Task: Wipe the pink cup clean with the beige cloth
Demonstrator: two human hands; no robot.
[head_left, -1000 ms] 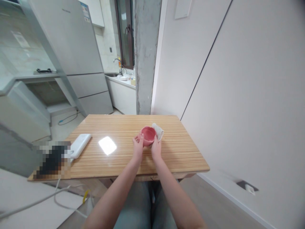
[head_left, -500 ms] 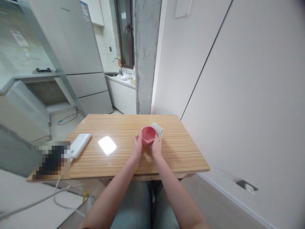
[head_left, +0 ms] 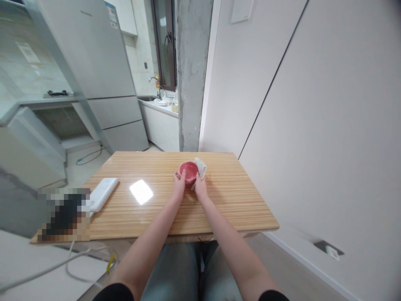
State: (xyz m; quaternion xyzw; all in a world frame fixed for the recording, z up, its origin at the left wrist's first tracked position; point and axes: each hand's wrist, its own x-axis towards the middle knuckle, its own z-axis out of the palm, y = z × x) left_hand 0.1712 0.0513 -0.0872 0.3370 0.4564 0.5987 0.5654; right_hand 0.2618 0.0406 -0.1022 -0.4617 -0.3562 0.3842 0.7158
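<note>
A small red bowl (head_left: 189, 172) is held between both hands over the middle of the wooden table (head_left: 156, 217). My left hand (head_left: 178, 184) grips its left side, thumb on the near rim and fingers around the outside. On the other side my right hand (head_left: 200, 186) is closed on a pale cloth (head_left: 201, 166), which it presses against the bowl's right side. The cloth's far part sticks out past the rim, and a bit of it shows under the bowl. The fingers beneath the bowl are hidden, and I cannot tell whether the bowl touches the tabletop.
On the table's left lies a white power-bank-like block (head_left: 105, 194) beside a blurred-out dark item (head_left: 64, 215). White cables (head_left: 46, 269) hang at the lower left. A pale wall (head_left: 297, 125) runs along the right; a fridge (head_left: 94, 50) and a sink counter (head_left: 159, 121) stand behind.
Both hands have shifted slightly to the left and away from me, with the bowl and cloth. The bowl's tilt looks a little different. The hold on both remains.
</note>
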